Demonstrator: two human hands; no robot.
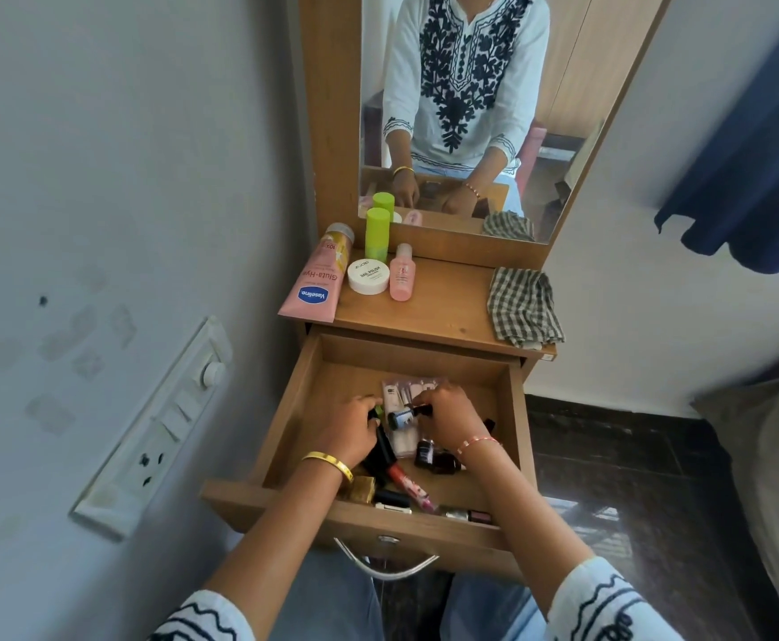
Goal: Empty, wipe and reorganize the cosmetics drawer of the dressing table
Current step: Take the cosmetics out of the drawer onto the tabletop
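Observation:
The wooden drawer (295,409) of the dressing table stands pulled out, with several small cosmetics in it. My left hand (350,430) grips dark tubes at the drawer's middle left. My right hand (448,416) holds a small blue nail polish bottle (401,417) by its black cap, above a flat clear packet (401,390). Dark nail polish bottles (434,458), a pink tube (408,485) and a gold box (362,489) lie near the drawer's front. On the tabletop stand a pink Vaseline tube (316,284), a green bottle (377,233), a white jar (368,276) and a small pink bottle (402,272).
A checked cloth (522,307) lies on the right of the tabletop (448,312). The mirror (559,108) rises behind it. A wall with a switch panel (161,423) is close on the left. A blue curtain (748,178) hangs at right, over dark floor.

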